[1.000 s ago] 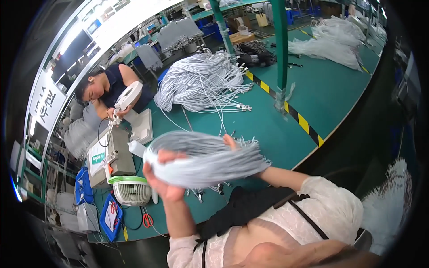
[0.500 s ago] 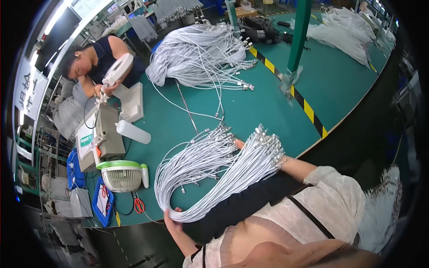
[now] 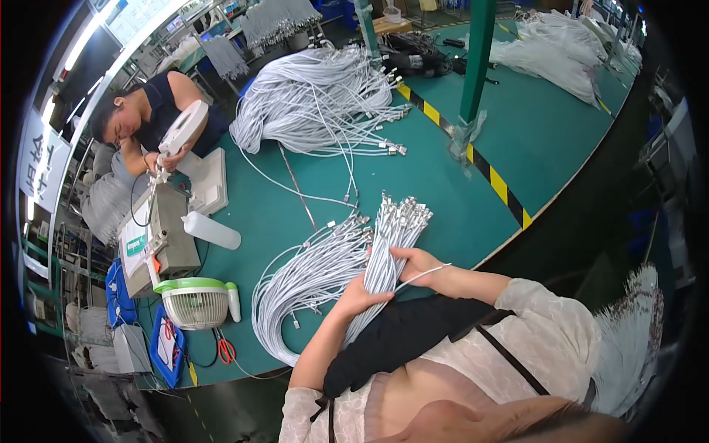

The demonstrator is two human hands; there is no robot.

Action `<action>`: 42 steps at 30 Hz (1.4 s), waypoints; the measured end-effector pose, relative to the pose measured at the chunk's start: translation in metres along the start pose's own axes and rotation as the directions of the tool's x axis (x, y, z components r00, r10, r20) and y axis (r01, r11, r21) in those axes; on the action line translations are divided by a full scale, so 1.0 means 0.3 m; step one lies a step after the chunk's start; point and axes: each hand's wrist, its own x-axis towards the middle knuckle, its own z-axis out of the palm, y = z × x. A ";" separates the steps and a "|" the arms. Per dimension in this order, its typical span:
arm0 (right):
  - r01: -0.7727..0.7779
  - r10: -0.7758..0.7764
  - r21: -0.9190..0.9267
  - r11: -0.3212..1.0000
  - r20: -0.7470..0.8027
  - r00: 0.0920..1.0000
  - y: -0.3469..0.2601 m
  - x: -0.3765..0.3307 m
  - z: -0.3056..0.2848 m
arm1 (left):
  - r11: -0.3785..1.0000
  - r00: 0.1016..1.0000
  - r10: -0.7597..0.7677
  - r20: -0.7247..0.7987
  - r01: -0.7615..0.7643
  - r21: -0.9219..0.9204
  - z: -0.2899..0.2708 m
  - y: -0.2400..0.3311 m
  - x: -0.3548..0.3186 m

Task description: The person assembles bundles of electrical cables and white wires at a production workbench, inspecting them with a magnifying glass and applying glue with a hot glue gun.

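A thick bundle of white cables with metal connectors at its end is gathered in both my hands, close to the table's near edge. My left hand wraps it from the left, thumb across the cables. Higher up on the right side, my right hand grips the same bundle near the connectors. One loose cable sticks out to the right over my right wrist. The bundle's other end loops left across the table in a curve, where more connector ends lie. Some fingers are hidden behind the cables.
A larger pile of white cables lies farther back. At left are a white bottle, a green-rimmed fan, red scissors and a blue tray. A co-worker bends over a ring-shaped lamp. A green post rises behind striped tape.
My left hand has moved from the loop's lower bend up to the bundle near my right hand. The connector end has drawn left and been squeezed into a tighter, more upright bunch.
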 end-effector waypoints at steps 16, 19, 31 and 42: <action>-0.287 0.324 -0.655 0.698 -0.069 0.944 0.080 -0.085 -0.193 | 0.991 0.892 -0.015 -0.452 -0.046 -0.124 0.020 -0.145 0.084; -0.131 0.196 -0.532 0.836 0.066 0.978 0.076 -0.056 -0.131 | 0.930 0.871 0.135 -0.473 0.053 0.363 0.024 0.000 0.018; -0.057 0.032 -0.222 0.973 -0.119 0.992 0.112 0.141 0.029 | 0.901 0.705 0.083 -0.704 -0.356 -0.250 -0.014 0.004 -0.077; -0.226 0.214 -0.061 0.972 -0.159 0.964 0.107 0.130 -0.037 | 0.802 0.496 -0.108 -0.861 -0.468 -0.370 -0.106 -0.078 -0.119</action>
